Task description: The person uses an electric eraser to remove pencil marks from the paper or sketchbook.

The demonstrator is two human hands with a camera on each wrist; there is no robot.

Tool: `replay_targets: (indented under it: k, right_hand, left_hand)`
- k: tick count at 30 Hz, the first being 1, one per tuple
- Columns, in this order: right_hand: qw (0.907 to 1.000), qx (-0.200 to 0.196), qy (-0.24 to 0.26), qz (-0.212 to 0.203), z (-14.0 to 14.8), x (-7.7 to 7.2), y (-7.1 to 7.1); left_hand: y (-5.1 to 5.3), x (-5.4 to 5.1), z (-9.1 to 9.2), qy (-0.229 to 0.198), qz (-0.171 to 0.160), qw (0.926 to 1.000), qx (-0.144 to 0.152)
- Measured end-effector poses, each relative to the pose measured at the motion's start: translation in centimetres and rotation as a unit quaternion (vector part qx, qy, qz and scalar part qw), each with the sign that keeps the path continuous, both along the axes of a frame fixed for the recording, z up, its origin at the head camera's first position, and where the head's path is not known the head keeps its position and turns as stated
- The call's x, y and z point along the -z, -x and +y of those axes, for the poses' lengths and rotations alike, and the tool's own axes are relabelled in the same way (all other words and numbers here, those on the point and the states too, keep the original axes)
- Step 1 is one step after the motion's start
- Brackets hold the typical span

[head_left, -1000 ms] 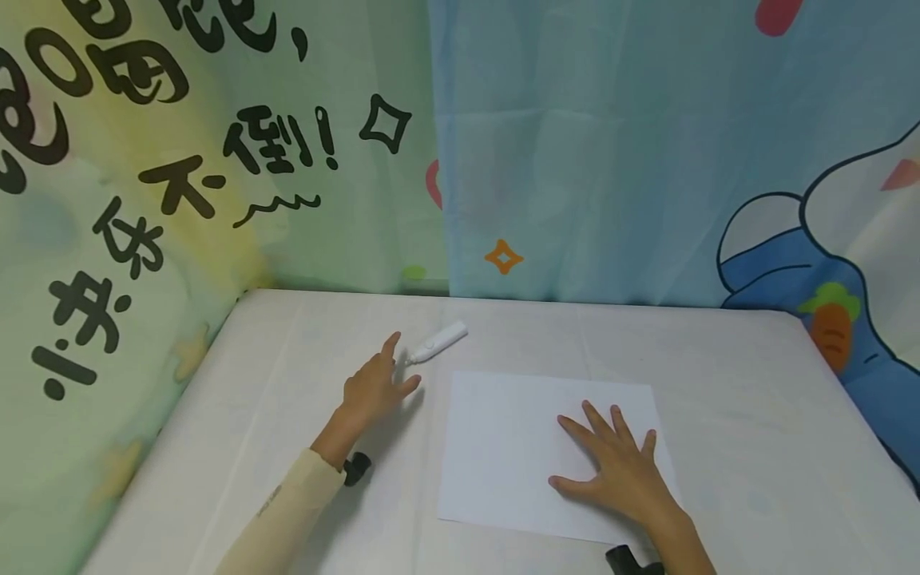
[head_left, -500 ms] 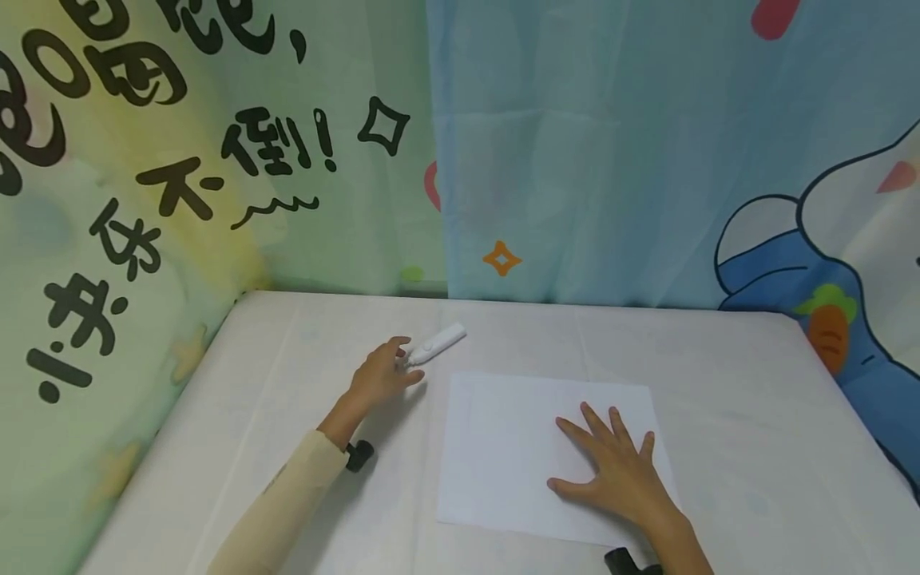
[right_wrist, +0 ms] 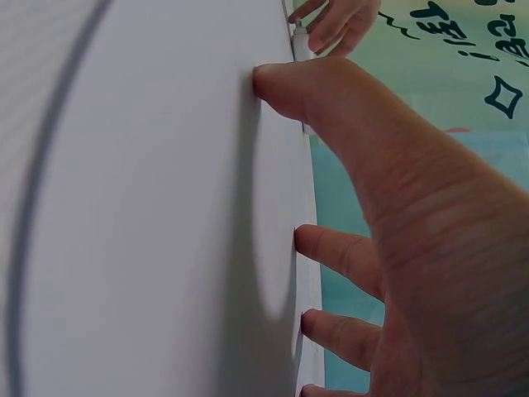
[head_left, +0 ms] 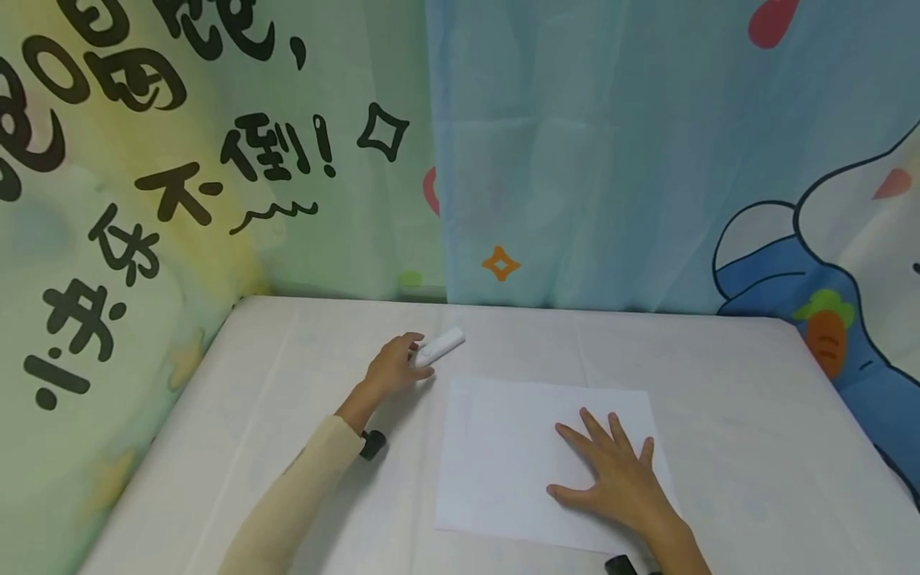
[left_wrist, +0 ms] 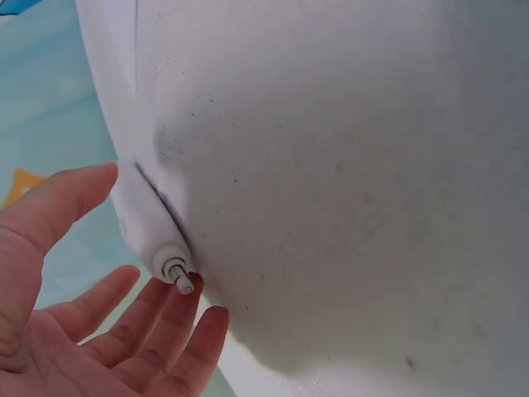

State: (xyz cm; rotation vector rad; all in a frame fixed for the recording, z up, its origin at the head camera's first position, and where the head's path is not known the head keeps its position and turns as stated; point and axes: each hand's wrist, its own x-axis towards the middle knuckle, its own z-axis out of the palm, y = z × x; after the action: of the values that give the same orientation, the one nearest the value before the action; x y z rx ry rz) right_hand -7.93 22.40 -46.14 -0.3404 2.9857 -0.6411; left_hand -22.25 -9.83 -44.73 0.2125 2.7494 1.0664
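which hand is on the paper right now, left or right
The right hand: its spread fingers touch the white paper. The left hand is off the paper, beside the narrow end of the white pen-shaped object.

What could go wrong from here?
The left hand is at the white pen-shaped tool with its thumb clear of it; a nudge might roll the tool away.
Its narrow tip points back toward that hand, so a low grip could press on it.
The right hand spreads over the paper; sliding could shift it.
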Motion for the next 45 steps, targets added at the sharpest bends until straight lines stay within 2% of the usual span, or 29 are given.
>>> replay_targets:
  k: [8, 13, 23, 27, 30, 33, 36, 37, 39, 40, 41, 43, 45]
  right_hand:
    - [1.0, 0.0, -0.005, 0.004, 0.1, 0.1, 0.0]
    - [1.0, 0.002, -0.006, 0.003, 0.1, 0.1, 0.0]
    - [1.0, -0.001, -0.006, 0.0, 0.0, 0.1, 0.1]
    - [0.9999, 0.0, -0.011, 0.002, 0.0, 0.1, 0.1]
    - [0.9999, 0.001, -0.013, 0.002, 0.0, 0.1, 0.1]
    - [0.9999, 0.0, -0.015, 0.003, 0.0, 0.1, 0.2]
    - [0.9999, 0.001, -0.016, 0.003, -0.1, 0.1, 0.2]
    - [0.9999, 0.001, -0.017, 0.002, -0.1, 0.1, 0.2]
    - [0.9998, 0.001, -0.018, -0.001, -0.1, 0.2, 0.2]
    - [0.9998, 0.001, -0.018, -0.001, -0.1, 0.2, 0.2]
    - [0.9998, 0.001, -0.018, -0.001, -0.1, 0.2, 0.2]
    - [0.9998, 0.001, -0.018, 0.001, -0.1, 0.2, 0.2]
    - [0.9998, 0.001, -0.019, 0.003, 0.0, 0.2, 0.3]
  left_hand:
    - [1.3, 0.6, 0.9, 0.092, 0.02, 0.9956, 0.003]
    - [1.9, 0.6, 1.4, 0.114, 0.018, 0.9933, 0.001]
    - [1.5, 0.5, 1.2, 0.1, 0.032, 0.9945, -0.008]
    - [1.1, -0.1, 1.1, 0.073, 0.037, 0.9967, -0.004]
    - [0.9, -0.7, 1.0, 0.036, 0.027, 0.999, -0.003]
    - [1.4, 0.3, 0.5, 0.012, 0.038, 0.9992, 0.004]
    - [4.2, 6.0, -0.8, -0.015, 0.081, 0.9965, 0.015]
    - [5.0, 7.6, -1.2, -0.025, 0.076, 0.9967, 0.017]
    - [5.9, 9.3, -1.6, -0.053, 0.053, 0.9971, 0.013]
    - [6.5, 10.5, -2.0, -0.079, 0.052, 0.9954, 0.017]
    - [5.9, 9.4, -1.8, -0.097, 0.022, 0.995, 0.008]
    - [4.1, 6.3, -1.3, -0.13, -0.026, 0.9911, -0.005]
    - [2.4, 3.6, -0.8, -0.166, -0.044, 0.9851, -0.013]
